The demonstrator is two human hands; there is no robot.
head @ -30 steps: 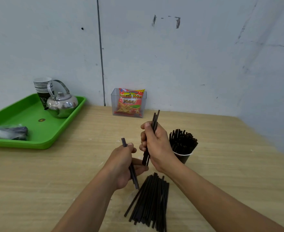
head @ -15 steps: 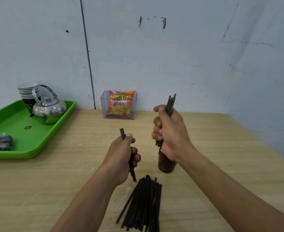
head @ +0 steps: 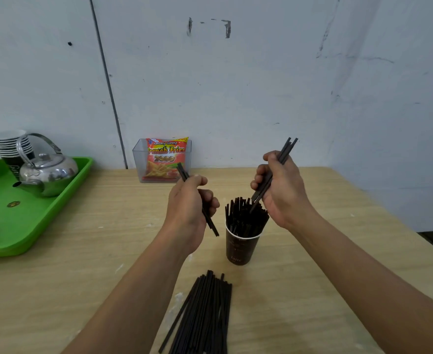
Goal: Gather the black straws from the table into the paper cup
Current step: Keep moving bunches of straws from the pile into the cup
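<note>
— Two hands busy, then. What has changed in the last half second?

— Your right hand (head: 284, 190) has come off the paper cup (head: 241, 247). Before, it hid the mouth. Now it is up and to the right of the rim, and the straws standing in the cup show plainly. Your fingers are curled tight round a small bundle of black straws (head: 285, 152), tilted, with the upper ends out past your thumb.

— Are the lower ends in the cup?

— They reach the tops of the standing straws. Whether they have gone in among them I can't quite tell, black against black.

— And the left?

— Your left hand (head: 188, 205) sits higher than it did, just left of the cup. Its fingers are closed round a straw (head: 211, 223) that slants down toward the cup, its lower end apart from the rim.

— The rest of them?

— The loose pile (head: 205, 312) lies on the table (head: 82, 251) on your side of the cup, as before. At far left the green tray (head: 6, 226) holds the kettle (head: 48, 173), and the snack packet (head: 165, 159) stands by the wall.
</note>
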